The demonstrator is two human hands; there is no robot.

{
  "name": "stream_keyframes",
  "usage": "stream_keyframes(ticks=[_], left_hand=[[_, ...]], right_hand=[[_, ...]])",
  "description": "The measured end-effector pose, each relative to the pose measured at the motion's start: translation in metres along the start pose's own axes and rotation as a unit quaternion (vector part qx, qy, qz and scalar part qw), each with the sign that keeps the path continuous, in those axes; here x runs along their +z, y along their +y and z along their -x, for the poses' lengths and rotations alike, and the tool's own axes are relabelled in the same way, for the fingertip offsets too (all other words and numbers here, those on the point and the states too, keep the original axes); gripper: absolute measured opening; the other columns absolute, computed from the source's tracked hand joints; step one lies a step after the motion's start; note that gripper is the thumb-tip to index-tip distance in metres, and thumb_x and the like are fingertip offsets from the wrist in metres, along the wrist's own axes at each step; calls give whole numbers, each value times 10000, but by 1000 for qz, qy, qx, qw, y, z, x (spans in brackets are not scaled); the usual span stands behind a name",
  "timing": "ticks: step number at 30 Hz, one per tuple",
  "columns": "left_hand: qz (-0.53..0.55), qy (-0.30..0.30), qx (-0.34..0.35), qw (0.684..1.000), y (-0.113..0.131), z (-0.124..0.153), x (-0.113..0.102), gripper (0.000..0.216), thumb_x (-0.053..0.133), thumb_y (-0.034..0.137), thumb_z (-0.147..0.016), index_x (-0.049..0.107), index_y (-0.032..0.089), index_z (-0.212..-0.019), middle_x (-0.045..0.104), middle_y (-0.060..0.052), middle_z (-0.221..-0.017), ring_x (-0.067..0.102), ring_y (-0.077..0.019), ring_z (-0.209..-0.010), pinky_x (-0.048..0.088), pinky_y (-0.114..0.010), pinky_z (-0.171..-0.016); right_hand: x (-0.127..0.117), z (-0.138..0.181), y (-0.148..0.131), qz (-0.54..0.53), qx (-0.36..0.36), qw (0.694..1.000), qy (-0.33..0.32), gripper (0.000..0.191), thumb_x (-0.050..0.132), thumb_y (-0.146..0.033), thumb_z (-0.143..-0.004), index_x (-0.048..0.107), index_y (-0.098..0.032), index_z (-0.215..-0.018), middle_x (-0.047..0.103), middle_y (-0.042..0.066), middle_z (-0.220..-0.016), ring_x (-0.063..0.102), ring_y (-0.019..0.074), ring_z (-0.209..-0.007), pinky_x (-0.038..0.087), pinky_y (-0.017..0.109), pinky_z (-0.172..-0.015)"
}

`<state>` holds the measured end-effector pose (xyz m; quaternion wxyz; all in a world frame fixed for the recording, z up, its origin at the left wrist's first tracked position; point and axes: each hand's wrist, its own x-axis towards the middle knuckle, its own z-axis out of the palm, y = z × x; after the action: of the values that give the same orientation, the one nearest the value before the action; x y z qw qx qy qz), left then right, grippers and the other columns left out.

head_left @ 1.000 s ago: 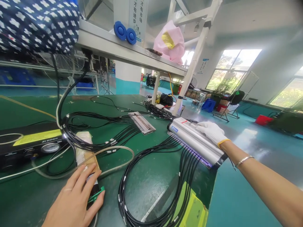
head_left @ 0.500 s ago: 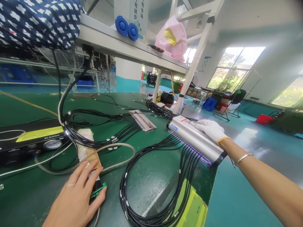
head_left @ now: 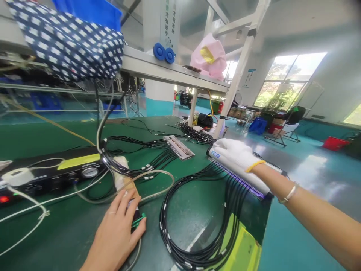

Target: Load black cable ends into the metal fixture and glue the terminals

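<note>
My left hand [head_left: 120, 226], bare, is closed loosely round a dark dispensing syringe with a green end fitting [head_left: 138, 221]. The syringe lies against a tan block [head_left: 132, 186], and a clear hose runs near it. My right hand [head_left: 237, 153], in a white glove with a yellow cuff, curls over the top of a long silver lamp housing [head_left: 254, 178]; its fingertips are partly hidden. Purple light shows along the housing's lower edge. Coiled black cables [head_left: 166, 229] run out from under it. Farther back, a metal fixture [head_left: 180, 147] holds the ends of more black cables.
A black controller with a gauge [head_left: 90, 172] and a white adapter [head_left: 17, 176] stand at the left. Yellow-green tape [head_left: 245, 250] covers the bench's front right edge. Above the bench runs a white shelf [head_left: 169, 73] with blue spools and a pink bag.
The view has shifted left, so the bench appears farther right. My right hand has slid along the lamp housing toward its far left end. My left hand stays at the syringe.
</note>
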<state>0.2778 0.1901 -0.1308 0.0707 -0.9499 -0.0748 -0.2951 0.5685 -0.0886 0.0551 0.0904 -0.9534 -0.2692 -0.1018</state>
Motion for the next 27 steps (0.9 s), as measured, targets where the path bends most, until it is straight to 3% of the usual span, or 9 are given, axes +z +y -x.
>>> stream_keyframes(ticks=[3, 6, 12, 19, 27], left_hand=[[-3, 4, -6, 1000, 5, 2, -2, 457, 582, 435, -891, 642, 162, -1251, 571, -149, -1401, 418, -371, -1384, 452, -505, -1089], [-3, 3, -12, 1000, 11, 6, -3, 451, 589, 415, -892, 631, 181, -1276, 537, -131, -1447, 405, -364, -1402, 462, -506, -1088], [-2, 30, -13, 999, 16, 15, 6, 495, 631, 362, -833, 620, 179, -1293, 519, -120, -1475, 411, -375, -1404, 529, -479, -1022], [-17, 43, -56, 997, 23, 19, 22, 545, 683, 364, -731, 634, 207, -1250, 550, -103, -1450, 480, -380, -1336, 547, -478, -946], [9, 52, -85, 995, 29, 13, 6, 467, 743, 404, -734, 674, 242, -1166, 631, -73, -1369, 546, -352, -1279, 530, -426, -924]], right_hand=[[40, -14, -38, -14, -37, 998, -39, 329, 553, -504, -945, 686, -289, -1156, 703, 46, -1166, 635, 252, -1061, 485, 346, -887], [84, -36, -63, -24, -33, 997, -66, 379, 565, -482, -972, 632, -188, -1202, 655, 93, -1192, 638, 229, -1016, 511, 435, -906], [143, -85, -78, -34, 26, 993, -108, 331, 610, -387, -973, 610, -171, -1224, 620, 98, -1230, 633, 232, -1038, 547, 444, -888], [172, -135, -69, -31, 115, 974, -194, 291, 632, -370, -962, 635, -156, -1159, 651, 81, -1148, 653, 219, -987, 561, 416, -849], [170, -151, -63, -116, 176, 956, -203, 185, 684, -329, -924, 665, -145, -932, 684, 50, -990, 660, 196, -919, 541, 381, -837]])
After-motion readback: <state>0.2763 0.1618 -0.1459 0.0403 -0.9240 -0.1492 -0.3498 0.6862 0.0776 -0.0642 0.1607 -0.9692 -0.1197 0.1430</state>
